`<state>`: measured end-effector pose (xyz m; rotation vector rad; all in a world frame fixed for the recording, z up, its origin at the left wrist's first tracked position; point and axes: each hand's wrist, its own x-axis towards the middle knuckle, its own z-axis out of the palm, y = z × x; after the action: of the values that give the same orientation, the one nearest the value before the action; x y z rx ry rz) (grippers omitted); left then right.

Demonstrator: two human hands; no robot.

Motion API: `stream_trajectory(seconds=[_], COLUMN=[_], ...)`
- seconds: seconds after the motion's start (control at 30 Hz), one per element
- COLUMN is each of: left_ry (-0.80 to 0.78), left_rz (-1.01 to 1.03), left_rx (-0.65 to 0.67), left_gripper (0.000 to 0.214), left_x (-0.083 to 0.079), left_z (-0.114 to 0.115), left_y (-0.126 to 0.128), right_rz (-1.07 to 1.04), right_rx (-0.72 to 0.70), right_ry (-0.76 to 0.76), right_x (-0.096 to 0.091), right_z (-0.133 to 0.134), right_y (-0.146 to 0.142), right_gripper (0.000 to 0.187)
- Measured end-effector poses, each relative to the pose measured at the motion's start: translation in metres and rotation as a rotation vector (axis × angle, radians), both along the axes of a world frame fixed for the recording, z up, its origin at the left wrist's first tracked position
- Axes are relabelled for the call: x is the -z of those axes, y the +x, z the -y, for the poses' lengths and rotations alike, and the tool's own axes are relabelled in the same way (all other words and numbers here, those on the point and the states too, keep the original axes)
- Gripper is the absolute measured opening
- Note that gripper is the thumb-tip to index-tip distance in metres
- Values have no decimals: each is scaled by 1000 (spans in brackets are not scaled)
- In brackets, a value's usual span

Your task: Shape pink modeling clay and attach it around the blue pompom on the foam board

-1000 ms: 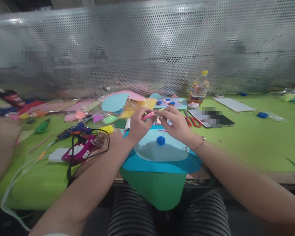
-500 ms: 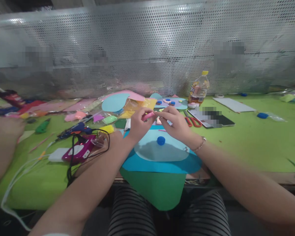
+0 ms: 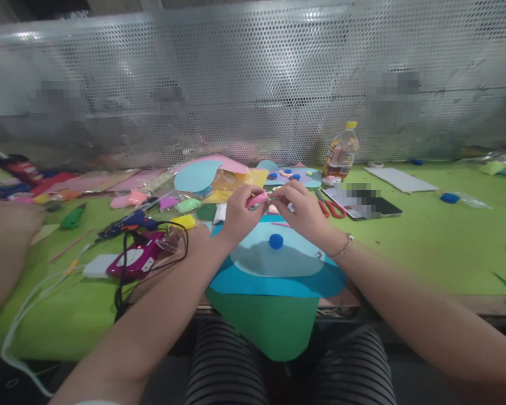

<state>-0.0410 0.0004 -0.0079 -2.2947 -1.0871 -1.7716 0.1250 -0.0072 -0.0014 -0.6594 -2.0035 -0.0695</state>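
Observation:
My left hand [image 3: 241, 216] is closed around a short pink stick-like piece [image 3: 257, 199], whose kind I cannot make out. The fingers of my right hand [image 3: 303, 214] pinch together at the stick's tip; whatever they hold there is too small to name. Both hands are raised over layered paper: a pale blue rounded sheet [image 3: 253, 259] on a darker blue sheet [image 3: 278, 286]. A round blue lump [image 3: 276, 241] rests on the pale sheet. Below, a green paper piece [image 3: 274, 326] hangs over the table edge.
Left of me lie a glue gun [image 3: 124, 224], a magenta power box [image 3: 137, 259] and loose cables. Another person's hand [image 3: 14, 222] is at far left. Red-handled scissors [image 3: 335, 209], a tablet-like slab [image 3: 362, 203] and a bottle [image 3: 341, 152] are on the right. A perforated metal panel [image 3: 253, 84] stands behind.
My right fingers have shifted slightly at the tip of the pink piece, and more of that tip shows. The papers and the blue lump stay put.

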Motion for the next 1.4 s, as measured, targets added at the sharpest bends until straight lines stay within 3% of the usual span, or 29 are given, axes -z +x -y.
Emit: stream_trajectory(seconds=[0.2,0.73,1.07,1.27,1.4], left_ry=[57,58,-37,-92,-100], left_rz=[-44,-80,22,94,113], left_rx=[-6,-10,1,23,53], left_gripper=[12,9,19,21,19], left_x=[0,1,3,5,4], left_z=[1,0,-7,-8,-6], left_y=[1,0,-1,-2,-1], right_rz=[15,181,-332,-445,-429], right_rx=[17,14,-90,-151,-128], right_ry=[26,37,-309,-464,-450], right_x=[-2,0,-6,-9,-8], right_z=[2,-3,-1,5,5], right_y=[0,3,-2,-6,-6], right_gripper=[7,14,8,7,9])
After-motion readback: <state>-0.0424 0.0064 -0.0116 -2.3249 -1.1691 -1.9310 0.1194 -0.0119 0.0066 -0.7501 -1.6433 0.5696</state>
